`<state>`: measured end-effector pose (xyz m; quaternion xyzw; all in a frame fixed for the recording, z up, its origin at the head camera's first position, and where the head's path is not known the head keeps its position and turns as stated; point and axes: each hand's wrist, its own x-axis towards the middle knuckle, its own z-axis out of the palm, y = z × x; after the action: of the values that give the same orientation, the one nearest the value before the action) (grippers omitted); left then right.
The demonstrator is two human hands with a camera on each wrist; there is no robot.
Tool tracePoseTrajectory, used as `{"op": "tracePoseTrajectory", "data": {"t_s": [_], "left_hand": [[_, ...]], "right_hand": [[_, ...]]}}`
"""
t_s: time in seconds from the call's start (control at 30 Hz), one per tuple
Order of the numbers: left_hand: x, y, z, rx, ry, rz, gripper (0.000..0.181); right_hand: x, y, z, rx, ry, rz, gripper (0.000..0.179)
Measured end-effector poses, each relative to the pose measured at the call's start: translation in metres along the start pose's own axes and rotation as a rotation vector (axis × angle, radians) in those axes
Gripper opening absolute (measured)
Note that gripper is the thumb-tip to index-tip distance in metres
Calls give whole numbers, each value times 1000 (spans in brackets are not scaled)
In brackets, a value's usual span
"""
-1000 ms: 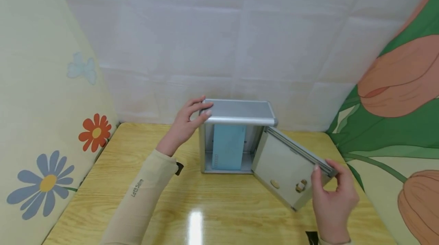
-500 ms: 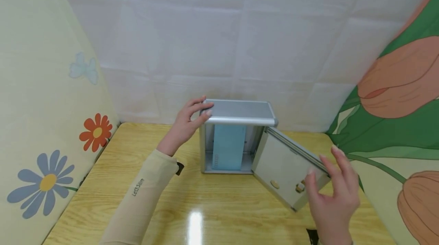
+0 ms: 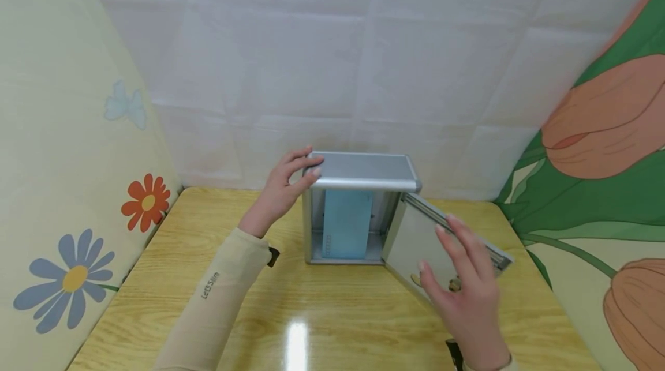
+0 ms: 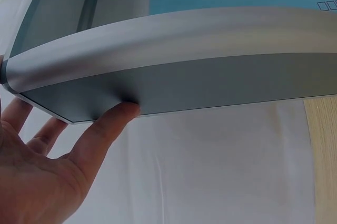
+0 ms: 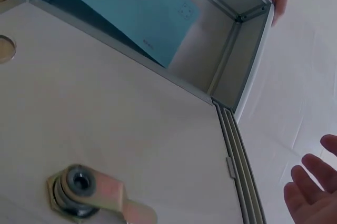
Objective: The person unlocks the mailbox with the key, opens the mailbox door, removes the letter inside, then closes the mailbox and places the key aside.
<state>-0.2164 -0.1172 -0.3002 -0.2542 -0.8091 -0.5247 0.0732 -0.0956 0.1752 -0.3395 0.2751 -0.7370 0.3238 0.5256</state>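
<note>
Find the box (image 3: 358,169) upright on the worktop (image 3: 249,325), near the middle of the back edge, with its front facing the near edge. Note a grey top panel with a silver rim. Inside, see a blue sheet (image 3: 347,227) standing on the box floor, with a row of small printed squares low on its left side. Record the door (image 3: 413,238) swung out from the box's right side, with its free end toward the worktop's right edge. On the door's inner face, note a metal latch (image 5: 79,187) and a round fitting (image 5: 6,49); along its upper edge, a grooved rail (image 5: 239,166).

Find the left hand (image 3: 280,189) resting on the left end of the box top, with fingers apart. In the left wrist view, see one fingertip pressed on the grey panel. Find the right hand (image 3: 470,296) raised before the door, toward the worktop's right front corner, with thumb and fingers apart; in the right wrist view, see it apart from the grooved rail.

Record a beige sleeve (image 3: 208,313), lettered, on the left arm. Behind the back edge, see a white cloth (image 3: 260,59); along the left and right edges, flowered panels (image 3: 57,128).
</note>
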Motion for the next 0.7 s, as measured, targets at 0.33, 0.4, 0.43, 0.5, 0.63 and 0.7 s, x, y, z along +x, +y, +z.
{"op": "tracePoseTrajectory", "data": {"t_s": [0.33,0.4,0.43,0.5,0.63,0.7], "left_hand": [[0,-2,1,-8,-4,-2,38],[0,-2,1,-8,-3,-4,38],[0,-2,1,-8,-2,-1,38],[1,-2,1,-11,-1,2,38],[1,-3,1,-16,4,8,38],[1,-3,1,-19,8,7,38]], "right_hand": [[-22,15,24,25,-226,80,57],[-25,16,30,26,-259,94,59],[-26,16,33,27,-274,101,61],[-29,15,38,12,-325,133,64],[-35,14,47,-10,-465,227,71],[-38,14,51,-20,-533,282,77]]}}
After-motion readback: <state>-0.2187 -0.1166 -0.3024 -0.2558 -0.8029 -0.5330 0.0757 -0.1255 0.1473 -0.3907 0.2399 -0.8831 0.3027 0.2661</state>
